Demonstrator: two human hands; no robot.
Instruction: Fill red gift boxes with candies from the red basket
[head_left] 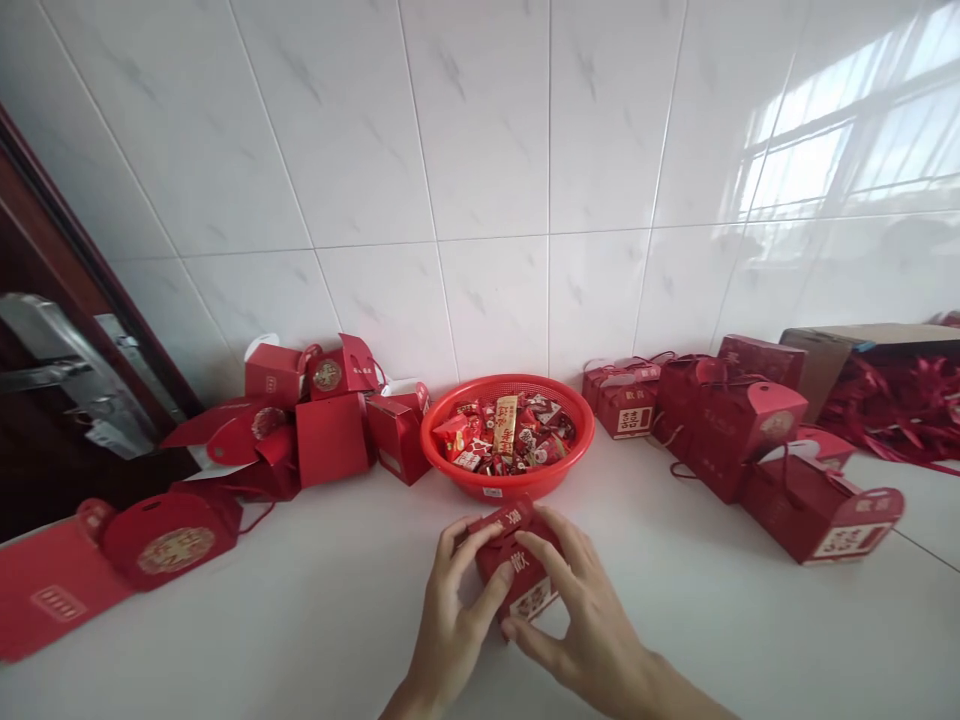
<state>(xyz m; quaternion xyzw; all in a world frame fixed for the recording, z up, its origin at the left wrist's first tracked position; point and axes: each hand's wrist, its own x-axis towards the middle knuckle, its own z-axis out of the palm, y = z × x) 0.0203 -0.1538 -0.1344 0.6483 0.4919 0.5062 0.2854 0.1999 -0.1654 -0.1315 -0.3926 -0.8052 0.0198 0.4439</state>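
A small dark red gift box (531, 592) with gold characters lies on the white table (345, 620), in front of the candy basket. My left hand (457, 600) grips its left side, with the thumb on the near face and the fingers over the top flaps. My right hand (581, 600) holds the box from the right, fingers on the top and thumb at the lower front corner. Just beyond, the red plastic basket (491, 487) holds many wrapped sweets and a long gold packet (505, 425).
Red boxes (334, 440) stand and lie at the left, below a door handle (52, 375). More red boxes (720, 430) stand at the right, beside a cardboard box (817, 365) with dark red ribbons (885, 400). A tiled wall (487, 150) rises behind the table.
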